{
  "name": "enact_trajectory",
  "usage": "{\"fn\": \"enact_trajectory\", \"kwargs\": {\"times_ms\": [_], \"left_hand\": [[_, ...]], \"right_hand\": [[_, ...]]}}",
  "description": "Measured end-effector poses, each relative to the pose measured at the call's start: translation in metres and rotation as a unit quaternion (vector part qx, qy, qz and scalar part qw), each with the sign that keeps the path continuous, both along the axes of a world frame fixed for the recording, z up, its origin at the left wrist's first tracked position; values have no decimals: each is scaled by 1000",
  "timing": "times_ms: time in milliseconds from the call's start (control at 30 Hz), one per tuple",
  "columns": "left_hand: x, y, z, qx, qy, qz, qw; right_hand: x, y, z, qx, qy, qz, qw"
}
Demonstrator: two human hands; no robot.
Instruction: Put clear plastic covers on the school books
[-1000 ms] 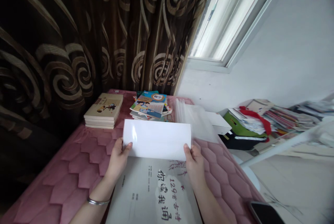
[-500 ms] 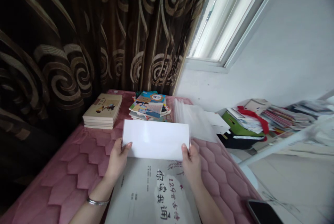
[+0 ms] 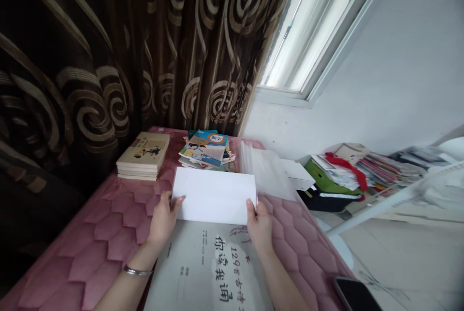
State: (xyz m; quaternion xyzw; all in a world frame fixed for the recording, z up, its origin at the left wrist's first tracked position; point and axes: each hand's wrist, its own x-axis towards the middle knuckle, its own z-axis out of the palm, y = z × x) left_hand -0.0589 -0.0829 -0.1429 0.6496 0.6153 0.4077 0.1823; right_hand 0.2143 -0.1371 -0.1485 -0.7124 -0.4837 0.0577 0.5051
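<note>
L hand point(image 3: 163, 217) & R hand point(image 3: 259, 224) are pinching white sheet point(image 3: 214, 195) at near corners; it's covering booklet point(image 3: 210, 267) far end only, rest bare.

A pink quilted mattress point(image 3: 108, 233) carried a large book point(image 3: 206, 272) under the left hand point(image 3: 163, 219) and right hand point(image 3: 259, 226), a tan book stack point(image 3: 144, 155) beyond the left one, colourful textbooks point(image 3: 206, 149) between, and perhaps clear plastic sleeves point(image 3: 266, 171) beyond the right.

Book stack point(image 3: 144, 155) far left, sheet point(image 3: 213, 195) seemingly on booklet point(image 3: 206, 272), phone point(image 3: 353, 294) near right.
</note>
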Motion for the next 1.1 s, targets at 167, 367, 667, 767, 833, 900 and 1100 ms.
{"fn": "enact_trajectory", "kwargs": {"times_ms": [167,367,667,767,833,900,1100], "left_hand": [[2,-8,15,132,107,37,985],[38,-74,66,90,261,-180,944],[35,-140,17,56,458,-397,794],[33,-140,8,146,494,-407,754],[35,-142,10,199,517,-411,724],[37,-146,14,222,529,-406,711],[22,-166,-12,135,401,-355,833]], "right_hand": [[1,4,-2,3,17,1,1000],[3,6,-6,17,23,9,1000],[5,8,-9,20,46,28,998],[5,10,-7,29,47,33,998],[5,11,-3,30,33,31,999],[4,11,0,22,15,28,999],[-3,5,2,-40,-17,22,999]]}}
